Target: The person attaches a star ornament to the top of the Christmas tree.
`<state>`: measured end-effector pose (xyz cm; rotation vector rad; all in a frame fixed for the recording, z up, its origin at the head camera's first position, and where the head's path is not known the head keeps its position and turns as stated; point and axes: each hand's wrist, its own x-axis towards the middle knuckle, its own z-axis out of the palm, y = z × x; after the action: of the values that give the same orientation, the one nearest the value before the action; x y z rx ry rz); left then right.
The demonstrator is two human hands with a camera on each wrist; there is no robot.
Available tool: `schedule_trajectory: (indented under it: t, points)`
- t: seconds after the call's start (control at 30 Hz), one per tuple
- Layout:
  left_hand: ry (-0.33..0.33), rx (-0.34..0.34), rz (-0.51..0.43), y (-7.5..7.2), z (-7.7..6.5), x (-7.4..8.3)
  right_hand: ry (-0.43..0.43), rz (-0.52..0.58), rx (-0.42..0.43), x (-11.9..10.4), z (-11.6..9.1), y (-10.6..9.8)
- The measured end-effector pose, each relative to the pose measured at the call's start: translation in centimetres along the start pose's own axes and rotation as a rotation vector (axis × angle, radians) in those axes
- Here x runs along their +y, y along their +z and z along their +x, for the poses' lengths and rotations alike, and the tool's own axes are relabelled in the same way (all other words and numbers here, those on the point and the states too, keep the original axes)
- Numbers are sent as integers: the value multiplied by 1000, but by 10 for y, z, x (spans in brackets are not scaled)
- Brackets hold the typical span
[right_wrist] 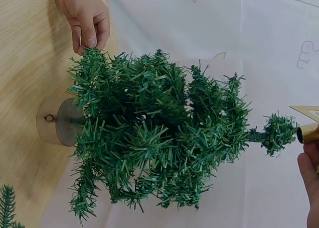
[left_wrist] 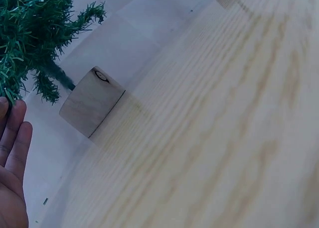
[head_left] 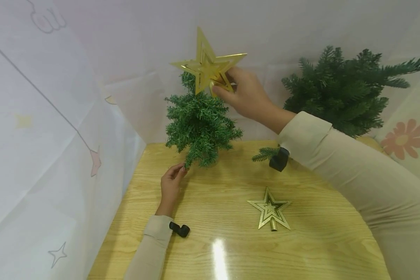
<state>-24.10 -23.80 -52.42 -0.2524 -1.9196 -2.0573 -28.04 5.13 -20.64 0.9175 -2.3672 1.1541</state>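
Note:
A small artificial Christmas tree [head_left: 203, 124] stands on the table, its round wooden base [left_wrist: 92, 106] visible from the left wrist. My left hand [head_left: 171, 186] pinches the tip of a low front branch between thumb and fingers. Up at the treetop, my right hand [head_left: 248, 93] grips a gold star tree topper [head_left: 207, 70] by its tube. In the right wrist view the tube's open end [right_wrist: 300, 134] is right at the tuft [right_wrist: 280, 133] on the tree's tip, and most of the star lies out of frame.
Another gold star topper [head_left: 270, 212] lies flat on the wooden table [head_left: 196, 249], front right of the tree. A darker green tree [head_left: 336, 93] stands at the back right, with one low sprig [head_left: 264, 154] showing near my right cuff. White patterned cloth [head_left: 133, 101] hangs behind and to the left.

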Motion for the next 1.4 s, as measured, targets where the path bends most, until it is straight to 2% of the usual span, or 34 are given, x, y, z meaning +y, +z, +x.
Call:
schedule_trajectory:
  t: [0.17,0.3,0.57,0.8,1.23,1.4]
  points:
    - [-11,-15,8,4,-3,17,12,-13,-3,-2,3,-2]
    - [-36,-10,18,5,-4,21,42,-25,-11,-3,5,-3]
    - [-28,-18,-9,4,-3,20,56,-8,-10,-3,10,-1]
    - [-21,-16,-11,3,-5,19,111,54,-13,-4,14,5]
    - [-76,-11,13,4,-8,20,87,93,13,-4,15,14]
    - [-68,-23,19,3,-7,21,98,128,36,-7,20,14]
